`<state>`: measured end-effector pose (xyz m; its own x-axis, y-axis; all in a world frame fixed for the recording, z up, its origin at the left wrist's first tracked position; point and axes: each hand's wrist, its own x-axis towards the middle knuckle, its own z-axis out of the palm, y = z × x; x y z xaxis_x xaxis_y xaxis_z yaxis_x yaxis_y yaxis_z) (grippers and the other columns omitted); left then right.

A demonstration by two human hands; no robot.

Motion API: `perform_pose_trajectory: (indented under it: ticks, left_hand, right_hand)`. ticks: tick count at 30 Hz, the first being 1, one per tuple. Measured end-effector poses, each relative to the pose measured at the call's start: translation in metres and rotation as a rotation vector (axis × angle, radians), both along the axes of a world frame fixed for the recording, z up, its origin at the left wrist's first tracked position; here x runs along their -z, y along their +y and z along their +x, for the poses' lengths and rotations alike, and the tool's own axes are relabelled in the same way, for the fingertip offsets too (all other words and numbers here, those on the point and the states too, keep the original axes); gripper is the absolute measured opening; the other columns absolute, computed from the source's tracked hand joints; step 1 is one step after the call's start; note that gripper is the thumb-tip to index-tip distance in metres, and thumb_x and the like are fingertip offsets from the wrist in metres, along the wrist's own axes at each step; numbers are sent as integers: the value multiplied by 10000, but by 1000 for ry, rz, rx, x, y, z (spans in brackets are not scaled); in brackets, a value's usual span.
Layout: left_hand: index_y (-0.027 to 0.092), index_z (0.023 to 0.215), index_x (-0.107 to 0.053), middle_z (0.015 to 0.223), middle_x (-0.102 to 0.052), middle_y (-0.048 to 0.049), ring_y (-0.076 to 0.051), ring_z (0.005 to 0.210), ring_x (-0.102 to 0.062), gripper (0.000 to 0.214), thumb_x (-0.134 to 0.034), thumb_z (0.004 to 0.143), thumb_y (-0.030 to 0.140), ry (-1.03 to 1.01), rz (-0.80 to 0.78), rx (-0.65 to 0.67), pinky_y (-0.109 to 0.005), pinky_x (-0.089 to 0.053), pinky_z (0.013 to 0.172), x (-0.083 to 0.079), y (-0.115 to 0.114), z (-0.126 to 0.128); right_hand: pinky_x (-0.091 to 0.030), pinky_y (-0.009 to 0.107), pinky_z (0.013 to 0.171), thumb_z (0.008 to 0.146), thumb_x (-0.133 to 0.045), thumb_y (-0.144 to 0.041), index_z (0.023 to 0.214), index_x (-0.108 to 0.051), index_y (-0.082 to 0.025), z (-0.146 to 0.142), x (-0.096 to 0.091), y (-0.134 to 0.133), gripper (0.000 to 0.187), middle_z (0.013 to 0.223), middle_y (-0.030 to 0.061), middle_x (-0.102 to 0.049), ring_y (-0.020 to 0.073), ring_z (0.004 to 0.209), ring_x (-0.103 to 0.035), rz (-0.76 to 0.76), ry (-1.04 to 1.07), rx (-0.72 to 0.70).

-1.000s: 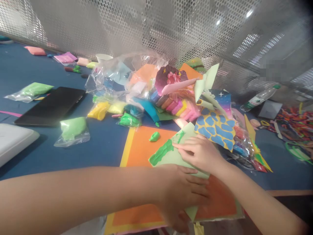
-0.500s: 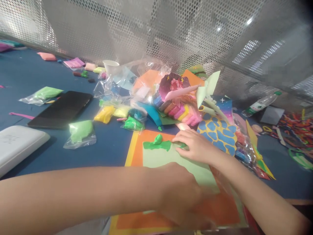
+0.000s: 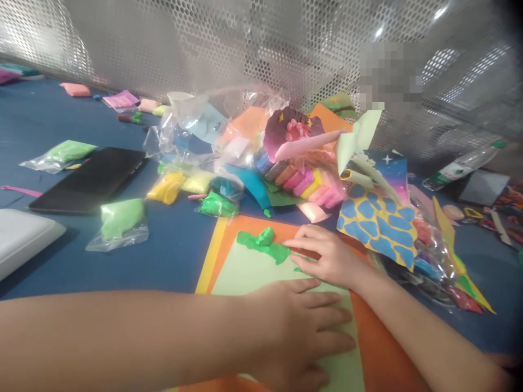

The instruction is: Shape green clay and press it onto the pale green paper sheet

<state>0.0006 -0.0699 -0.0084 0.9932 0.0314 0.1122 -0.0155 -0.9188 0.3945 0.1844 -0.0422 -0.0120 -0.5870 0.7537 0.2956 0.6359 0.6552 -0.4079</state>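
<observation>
A pale green paper sheet (image 3: 249, 269) lies on an orange sheet (image 3: 379, 348) on the blue table. Bright green clay (image 3: 263, 245) is smeared along the paper's far edge, with a small lump on top. My left hand (image 3: 302, 326) lies flat on the paper's near part, fingers stretched out and apart. My right hand (image 3: 327, 253) rests at the paper's far right edge, fingers extended and pressing beside the green clay. Neither hand holds anything.
Behind the paper stands a heap of clay bags and coloured clay sticks (image 3: 302, 182), a blue-and-yellow patterned card (image 3: 376, 223) and folded papers. A black tablet (image 3: 87, 179), a white box (image 3: 20, 237) and bagged green clay (image 3: 120, 218) lie left. A perforated metal screen (image 3: 204, 43) backs the table.
The pale green paper has turned from tilted to lying squarer on the orange sheet. My left hand has gone from gripping its edge to lying flat on it; my right hand stays by the clay.
</observation>
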Motion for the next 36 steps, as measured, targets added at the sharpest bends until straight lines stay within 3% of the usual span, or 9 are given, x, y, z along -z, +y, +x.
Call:
perform_pose_trajectory:
  ticks: [7,11,18,27,30,33,36]
  left_hand:
    - [160,1337,-491,1481,-407,-25,-180,1396,-311,442,-356,962,350,-138,96,12,-323,-158,1200,16,2,-1]
    - [168,1301,-533,1468,-428,-27,-182,1378,-345,420,-361,958,339,-209,156,-6,-314,-230,1182,20,3,-2]
    - [184,1324,-522,1465,-434,-7,-175,1375,-350,418,-321,977,303,-187,188,-4,-320,-233,1186,14,4,-1]
    - [159,1294,-546,1436,-471,-23,-181,1362,-375,422,-428,927,332,-179,99,-7,-325,-264,1179,8,4,-1]
    - [174,1317,-524,1456,-446,-21,-180,1385,-342,445,-453,917,355,-144,38,-5,-317,-241,1183,10,2,1]
    - [196,1330,-510,1470,-427,-21,-167,1397,-321,445,-462,917,353,-66,-35,-12,-304,-250,1172,8,1,2]
    - [193,1332,-507,1478,-415,-20,-176,1396,-325,455,-477,911,362,-25,-90,-17,-299,-315,1137,5,0,3]
  right_hand:
    - [-470,276,669,876,-551,-175,1024,-699,-223,8,7,3,214,816,24,-623,130,745,-563,81,9,-84]
    - [-457,295,660,873,-543,-188,1022,-712,-233,9,2,2,229,794,23,-597,140,725,-535,165,-98,-83]
    - [-434,301,657,883,-535,-206,956,-740,-242,9,-3,1,221,733,16,-548,136,691,-505,173,-120,-55]
    - [-401,298,628,875,-539,-210,706,-707,-224,13,-5,1,239,680,4,-526,128,659,-495,176,-103,-27]
    - [-415,318,675,866,-527,-201,873,-720,-232,10,-6,-1,195,755,23,-559,149,718,-514,244,-79,-58]
    - [-407,340,723,847,-551,-203,1077,-683,-292,4,-6,-4,280,856,29,-589,168,784,-515,284,-120,-146]
    - [-390,347,741,836,-565,-211,1071,-684,-336,-1,-4,-6,292,876,20,-596,173,804,-507,284,-161,-208]
